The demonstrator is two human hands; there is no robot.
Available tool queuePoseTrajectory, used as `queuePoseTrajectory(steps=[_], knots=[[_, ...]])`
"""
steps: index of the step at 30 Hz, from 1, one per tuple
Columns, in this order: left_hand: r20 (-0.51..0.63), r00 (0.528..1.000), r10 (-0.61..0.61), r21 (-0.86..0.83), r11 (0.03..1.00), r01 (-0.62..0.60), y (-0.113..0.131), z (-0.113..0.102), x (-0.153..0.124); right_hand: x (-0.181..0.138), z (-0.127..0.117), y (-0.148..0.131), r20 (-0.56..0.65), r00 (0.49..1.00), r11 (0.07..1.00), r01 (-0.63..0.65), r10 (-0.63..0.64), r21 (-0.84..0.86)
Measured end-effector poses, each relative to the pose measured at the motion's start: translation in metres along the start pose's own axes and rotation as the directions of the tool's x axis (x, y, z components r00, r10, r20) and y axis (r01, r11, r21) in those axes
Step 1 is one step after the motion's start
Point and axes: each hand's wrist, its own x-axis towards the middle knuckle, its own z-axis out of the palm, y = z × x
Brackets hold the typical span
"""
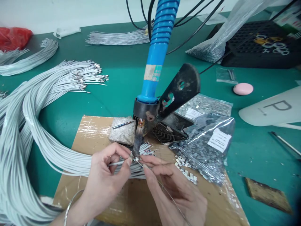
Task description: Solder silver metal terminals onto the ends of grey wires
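Observation:
My left hand (109,174) pinches a white cable (114,163) near its end, right under the tip of a soldering iron (138,138). The iron has a blue handle and points downward in a black metal stand (180,89). Between thumb and fingers my right hand (176,188) holds a thin solder wire (172,198), which trails toward the bottom edge. A small shiny metal piece (136,159) sits at the iron's tip between my fingertips; its contact with the cable is too small to make out. More white cable ends (147,149) lie on the cardboard behind my hands.
Cardboard (82,135) covers the green table. A big white cable bundle (35,125) fills the left. Loose metal pieces (188,172) lie beside a clear bag of parts (199,157). Further right are a white cup (270,108), a pink egg-shaped object (243,88) and a brown sponge-like slab (268,194).

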Motion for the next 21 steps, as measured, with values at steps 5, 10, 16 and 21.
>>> queuePoseTrajectory(steps=[5,10,16,21], knots=[[0.003,1.0,0.013,0.01,1.0,-0.013,0.001,-0.001,-0.001,0.002,-0.001,-0.002,0.011,1.0,1.0,0.009,-0.009,-0.001],[0.007,1.0,0.013,-0.003,1.0,-0.013,0.002,0.0,0.0,0.003,-0.003,-0.004,0.011,0.999,0.998,0.041,-0.041,-0.048],[-0.001,1.0,0.019,-0.004,1.0,-0.019,0.001,-0.001,0.0,0.002,-0.004,-0.003,0.05,0.998,0.999,0.034,-0.033,-0.025],[-0.002,1.0,0.023,0.01,1.0,-0.023,0.001,-0.001,0.0,0.008,-0.018,-0.001,0.162,0.985,0.998,0.064,-0.063,0.003]])
